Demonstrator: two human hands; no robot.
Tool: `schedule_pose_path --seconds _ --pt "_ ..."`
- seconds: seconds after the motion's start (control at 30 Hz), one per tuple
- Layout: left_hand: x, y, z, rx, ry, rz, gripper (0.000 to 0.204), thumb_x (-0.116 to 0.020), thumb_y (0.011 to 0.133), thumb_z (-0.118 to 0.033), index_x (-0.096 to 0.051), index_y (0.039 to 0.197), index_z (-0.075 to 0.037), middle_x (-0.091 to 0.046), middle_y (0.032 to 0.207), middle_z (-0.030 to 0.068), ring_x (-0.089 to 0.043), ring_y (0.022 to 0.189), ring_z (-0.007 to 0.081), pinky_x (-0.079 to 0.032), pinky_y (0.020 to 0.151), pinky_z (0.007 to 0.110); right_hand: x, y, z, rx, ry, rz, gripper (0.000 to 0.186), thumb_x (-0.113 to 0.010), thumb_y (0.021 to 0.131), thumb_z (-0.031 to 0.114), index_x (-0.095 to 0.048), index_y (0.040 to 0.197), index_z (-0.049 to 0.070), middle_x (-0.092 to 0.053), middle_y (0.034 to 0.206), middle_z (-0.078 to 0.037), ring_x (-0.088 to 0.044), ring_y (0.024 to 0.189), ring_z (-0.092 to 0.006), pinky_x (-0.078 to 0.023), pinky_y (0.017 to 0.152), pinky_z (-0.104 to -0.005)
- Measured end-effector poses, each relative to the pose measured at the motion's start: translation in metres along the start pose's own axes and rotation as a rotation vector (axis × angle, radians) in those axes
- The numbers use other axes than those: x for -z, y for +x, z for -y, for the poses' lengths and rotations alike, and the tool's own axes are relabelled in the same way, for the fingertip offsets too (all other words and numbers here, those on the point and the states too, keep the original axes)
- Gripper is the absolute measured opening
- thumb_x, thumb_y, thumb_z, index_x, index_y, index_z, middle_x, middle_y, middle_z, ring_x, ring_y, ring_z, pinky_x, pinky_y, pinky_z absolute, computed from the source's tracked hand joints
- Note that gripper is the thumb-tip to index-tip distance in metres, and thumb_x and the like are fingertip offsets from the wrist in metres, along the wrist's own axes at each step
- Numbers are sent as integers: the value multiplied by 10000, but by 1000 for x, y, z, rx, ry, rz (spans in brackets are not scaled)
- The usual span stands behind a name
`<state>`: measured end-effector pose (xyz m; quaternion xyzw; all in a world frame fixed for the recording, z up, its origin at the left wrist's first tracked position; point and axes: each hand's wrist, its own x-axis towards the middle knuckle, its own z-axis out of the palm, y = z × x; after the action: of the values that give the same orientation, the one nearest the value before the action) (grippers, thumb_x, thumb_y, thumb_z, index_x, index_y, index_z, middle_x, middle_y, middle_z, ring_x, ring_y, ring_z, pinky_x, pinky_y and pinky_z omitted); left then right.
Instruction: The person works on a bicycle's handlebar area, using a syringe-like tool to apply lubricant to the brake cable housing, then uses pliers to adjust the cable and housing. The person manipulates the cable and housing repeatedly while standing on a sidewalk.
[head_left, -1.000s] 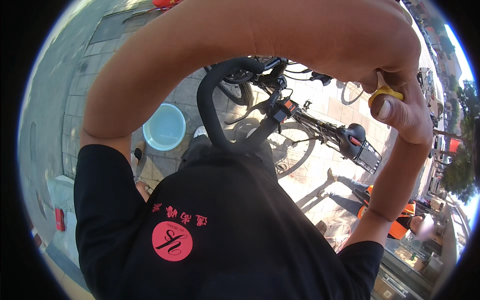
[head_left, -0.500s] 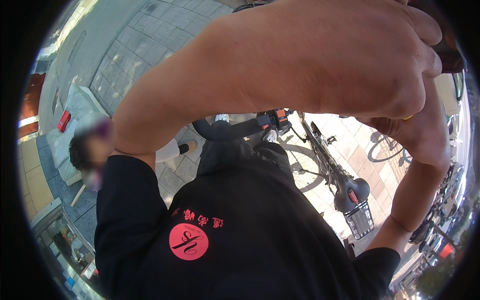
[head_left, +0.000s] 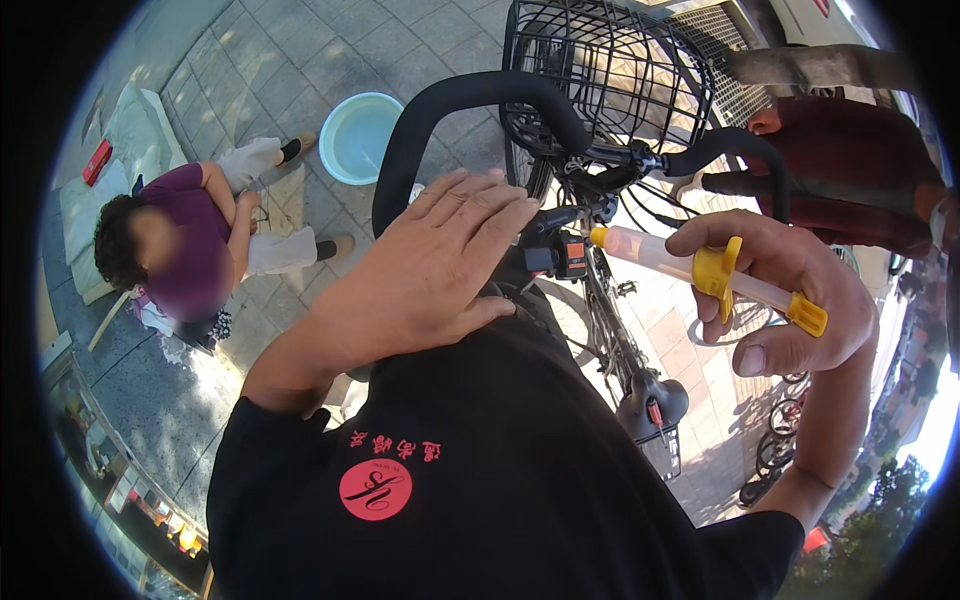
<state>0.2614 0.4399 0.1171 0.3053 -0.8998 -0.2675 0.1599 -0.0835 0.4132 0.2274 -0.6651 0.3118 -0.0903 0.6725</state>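
Note:
My right hand (head_left: 800,300) is closed around a plastic syringe with a yellow tip cap, yellow finger flange and yellow plunger end (head_left: 650,250). Its barrel looks clear or pale pinkish, and its tip points left toward the handlebar. My left hand (head_left: 430,265) is stretched out flat, palm down, with nothing visible in it. It is nearest the left grip of the bicycle's black handlebar (head_left: 490,90); whether it touches the bar I cannot tell. Just right of its fingers sits a small black and orange switch box (head_left: 572,257).
The bicycle carries a black wire basket (head_left: 610,75) in front. A red-handled tool (head_left: 656,413) lies on its saddle (head_left: 640,400). A pale blue basin (head_left: 360,135) stands on the paving. A person in purple (head_left: 190,240) sits at left; another in maroon (head_left: 850,170) is at right.
My raised left arm has come down from across the view to beside the handlebar. My hands have parted, and the syringe in my right hand now shows.

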Motion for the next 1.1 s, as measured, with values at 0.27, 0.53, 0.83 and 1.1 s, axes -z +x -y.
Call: schedule_pose_path --seconds 0.27,0.53,0.83,1.1 --pt "-41 -9 9 231 184 83 919 -869 810 -348 -439 1490 96 -563 1425 243 -520 1392 409 -312 1263 538 12 36 4 -253 192 62 715 -837 885 169 -504 1466 -83 -663 1000 -126 -699 886 -166 -570 801 -298" --pt "-41 -7 9 255 179 113 921 -888 771 -371 -478 1456 90 -603 1350 226 -581 1294 362 -356 1223 519 20 41 -2 -273 298 53 730 -824 892 219 -498 1481 -64 -656 990 -131 -720 858 -192 -609 778 -313" --pt "-42 -5 9 263 175 96 931 -906 737 -345 -486 1454 75 -620 1309 210 -605 1242 351 -380 1201 517 22 41 6 -359 301 34 708 -882 864 193 -524 1436 -23 -646 1035 -119 -668 927 -171 -545 838 -306" --pt "-45 -4 11 235 227 40 766 -819 807 -336 -562 1394 85 -650 1111 150 -636 1098 299 -425 1136 478 24 50 8 -354 223 85 738 -899 853 237 -470 1387 -36 -675 1025 -116 -723 906 -169 -554 762 -263"
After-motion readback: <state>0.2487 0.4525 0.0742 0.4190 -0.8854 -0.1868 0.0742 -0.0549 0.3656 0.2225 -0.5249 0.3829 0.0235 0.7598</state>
